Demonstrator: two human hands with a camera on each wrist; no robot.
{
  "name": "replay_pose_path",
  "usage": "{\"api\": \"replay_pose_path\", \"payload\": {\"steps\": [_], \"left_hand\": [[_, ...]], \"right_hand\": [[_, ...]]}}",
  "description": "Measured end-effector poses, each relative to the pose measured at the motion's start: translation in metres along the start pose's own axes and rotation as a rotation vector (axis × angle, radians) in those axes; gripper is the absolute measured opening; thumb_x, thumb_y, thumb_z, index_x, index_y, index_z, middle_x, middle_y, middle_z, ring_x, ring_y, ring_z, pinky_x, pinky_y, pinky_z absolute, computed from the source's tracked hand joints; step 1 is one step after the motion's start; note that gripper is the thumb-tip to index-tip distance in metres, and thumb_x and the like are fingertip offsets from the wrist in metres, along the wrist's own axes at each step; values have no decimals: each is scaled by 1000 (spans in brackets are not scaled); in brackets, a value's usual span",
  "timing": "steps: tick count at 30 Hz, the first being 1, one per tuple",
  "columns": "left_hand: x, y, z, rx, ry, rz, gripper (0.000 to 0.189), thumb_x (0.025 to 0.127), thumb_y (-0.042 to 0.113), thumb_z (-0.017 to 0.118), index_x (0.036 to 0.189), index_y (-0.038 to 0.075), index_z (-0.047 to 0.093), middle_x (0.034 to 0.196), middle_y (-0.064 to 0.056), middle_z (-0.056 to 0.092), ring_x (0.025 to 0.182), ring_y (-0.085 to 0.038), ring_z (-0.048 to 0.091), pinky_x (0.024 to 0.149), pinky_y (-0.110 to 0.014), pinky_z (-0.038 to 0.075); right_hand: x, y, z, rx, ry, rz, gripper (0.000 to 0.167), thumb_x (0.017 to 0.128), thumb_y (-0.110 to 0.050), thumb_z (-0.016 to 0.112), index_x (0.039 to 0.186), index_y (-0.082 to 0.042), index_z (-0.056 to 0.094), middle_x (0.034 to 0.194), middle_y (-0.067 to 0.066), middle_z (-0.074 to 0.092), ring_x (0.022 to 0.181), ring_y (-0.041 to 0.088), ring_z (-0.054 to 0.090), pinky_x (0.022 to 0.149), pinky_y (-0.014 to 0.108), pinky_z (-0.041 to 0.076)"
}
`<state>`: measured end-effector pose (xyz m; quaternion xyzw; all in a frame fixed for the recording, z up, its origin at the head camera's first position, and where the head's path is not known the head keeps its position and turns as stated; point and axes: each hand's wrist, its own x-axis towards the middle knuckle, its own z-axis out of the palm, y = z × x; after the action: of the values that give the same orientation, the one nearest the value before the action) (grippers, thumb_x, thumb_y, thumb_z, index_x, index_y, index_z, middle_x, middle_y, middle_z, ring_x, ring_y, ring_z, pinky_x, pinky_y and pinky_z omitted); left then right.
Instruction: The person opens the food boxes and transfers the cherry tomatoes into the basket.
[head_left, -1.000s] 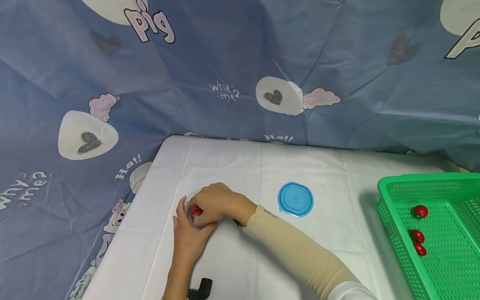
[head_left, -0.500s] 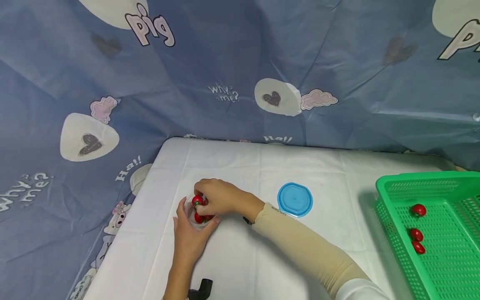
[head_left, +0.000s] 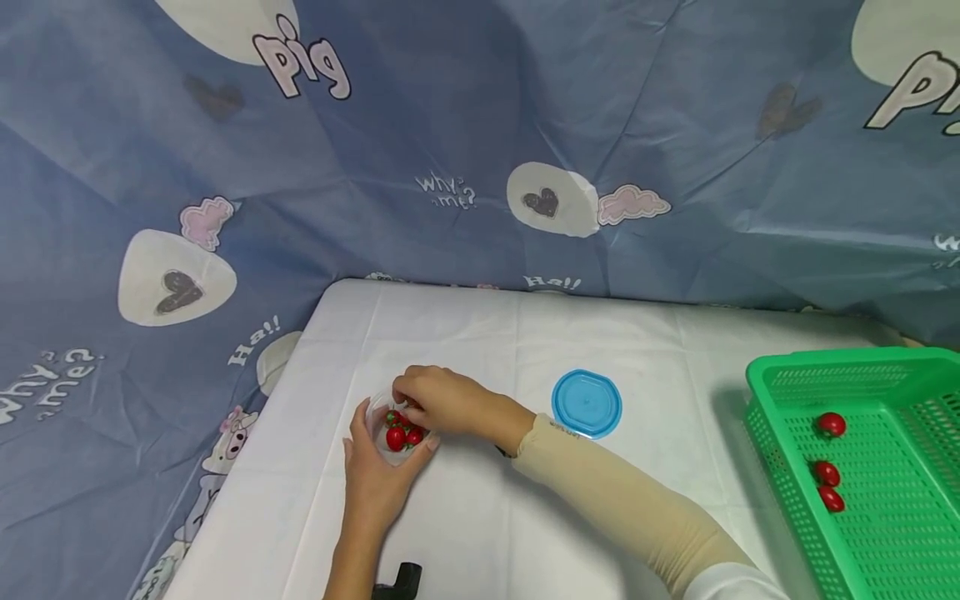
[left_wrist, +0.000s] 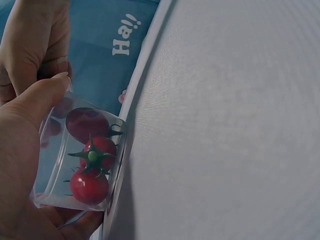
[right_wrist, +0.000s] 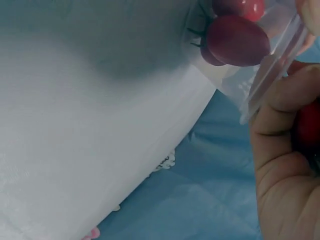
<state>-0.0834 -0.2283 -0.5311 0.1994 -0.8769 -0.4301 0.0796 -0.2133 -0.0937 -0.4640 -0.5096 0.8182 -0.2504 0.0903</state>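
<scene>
My left hand [head_left: 372, 479] grips a clear plastic container [left_wrist: 59, 182] from both sides, thumb at its rim. Several cherry tomatoes [left_wrist: 90, 187] with green stems lie inside, seen through the wall in both wrist views. Over the far right part of the container's mouth is my right hand [head_left: 450, 402], its fingers curled. In the right wrist view a red tomato [right_wrist: 308, 127] shows inside those curled fingers, which are right at the container's rim. Most of that tomato is hidden by the hand.
A blue lid [head_left: 587, 404] lies on the white-covered table [head_left: 600, 517], right of the container. At the right stands a green basket [head_left: 847, 358] holding 3 red tomatoes [head_left: 831, 425]. A blue printed cloth [head_left: 435, 125] hangs behind the table and along its left side.
My right hand has drawn slightly back and to the right over the container, uncovering more tomatoes inside. A tomato visible at its fingers half a second ago is now mostly hidden. The left hand keeps its grip.
</scene>
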Motion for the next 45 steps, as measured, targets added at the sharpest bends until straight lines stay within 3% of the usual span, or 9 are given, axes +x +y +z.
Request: {"api": "replay_pose_path", "payload": {"steps": [4,10,13,17,21,26,34,40,45], "left_hand": [[1,1,2,-4,2,15,119,79,61,86,166,20,15,161,-13,41,148,-50,28,112,-72,32],[1,-1,3,-4,-3,41,119,79,57,88,165,17,16,160,-13,46,153,-52,20,123,-66,8],[0,-2,4,4,-7,46,119,79,57,88,165,17,16,160,-13,46,153,-52,20,125,-61,3],[0,0,4,9,-21,24,121,79,59,88,166,19,14,161,-16,43,153,-56,14,124,-66,6],[1,3,5,14,-26,-2,121,79,58,88,167,20,13,162,-20,39,152,-59,12,120,-72,11],[3,4,3,28,-3,-10,121,79,55,89,167,19,14,162,-20,39,151,-60,14,115,-78,17],[2,3,1,29,-22,-32,125,78,64,85,168,21,11,163,-24,33,149,-62,17,103,-83,29],[-1,2,0,25,-2,-39,122,78,56,89,167,20,13,161,-26,36,149,-62,17,107,-82,25],[0,3,2,18,-6,-42,122,79,56,89,167,20,13,160,-25,38,149,-59,20,109,-80,25]], "right_hand": [[-6,-2,-4,-23,-15,20,9,96,-11,76,97,-13,68,91,-5,55,78,5,53,67,13,44],[-19,-6,-14,9,-52,40,13,90,-3,78,96,-12,70,93,-6,52,78,5,53,68,13,44],[-27,-9,-23,-8,-35,34,12,89,-1,76,97,-10,72,91,-6,52,75,5,53,66,12,44],[-39,-11,-39,-63,-25,42,10,91,-2,73,96,-10,71,88,-5,53,71,7,52,63,15,44],[-58,-8,-56,-152,-81,69,11,91,-3,72,93,-12,68,84,-5,52,67,9,52,63,22,46],[-89,-1,-82,-238,-134,112,18,92,-4,72,85,-15,59,81,-5,49,61,11,48,62,27,44],[-145,1,-126,-230,-106,203,25,92,-4,73,84,-16,53,82,-4,44,63,11,44,58,24,41],[-193,3,-140,-223,-30,266,24,90,-1,75,90,-18,58,85,-8,44,65,5,43,54,21,39],[-236,12,-148,-213,72,271,29,85,3,82,96,-17,64,89,-11,49,69,3,49,59,21,46]]}}
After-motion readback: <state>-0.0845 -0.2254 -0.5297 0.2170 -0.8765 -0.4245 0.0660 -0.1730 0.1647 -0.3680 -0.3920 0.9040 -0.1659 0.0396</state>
